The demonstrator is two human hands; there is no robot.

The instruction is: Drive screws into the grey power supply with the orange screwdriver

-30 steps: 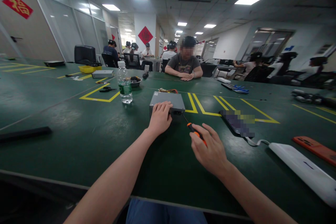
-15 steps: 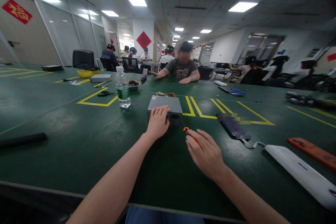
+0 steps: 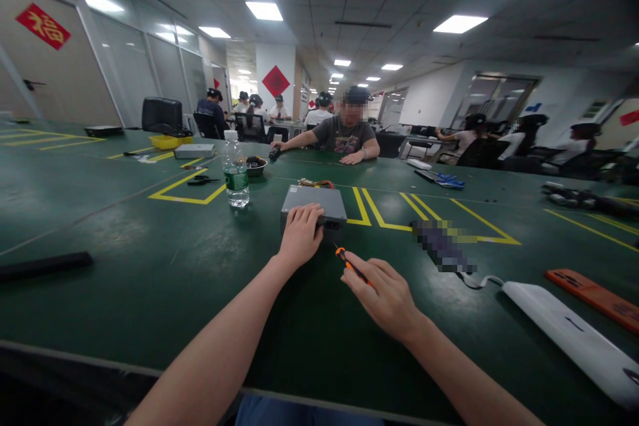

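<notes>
A grey metal computer power supply lies on the green table, its socket side facing me and coloured wires coming out behind. My left hand grips its near left part, fingers over the top edge and thumb against the front face. In my right hand is an orange and black screwdriver, held between thumb and fingers. Its thin shaft points up and left toward the front of the power supply; whether the tip touches the case I cannot tell.
A water bottle stands left of the power supply, near a small bowl. To the right lie a blurred-out phone, a white power bank and an orange phone case. Across the table sits a person.
My right hand has brought the screwdriver left and slightly down along the front of the power supply. My left hand stays put. The person opposite has reached a hand to a dark object.
</notes>
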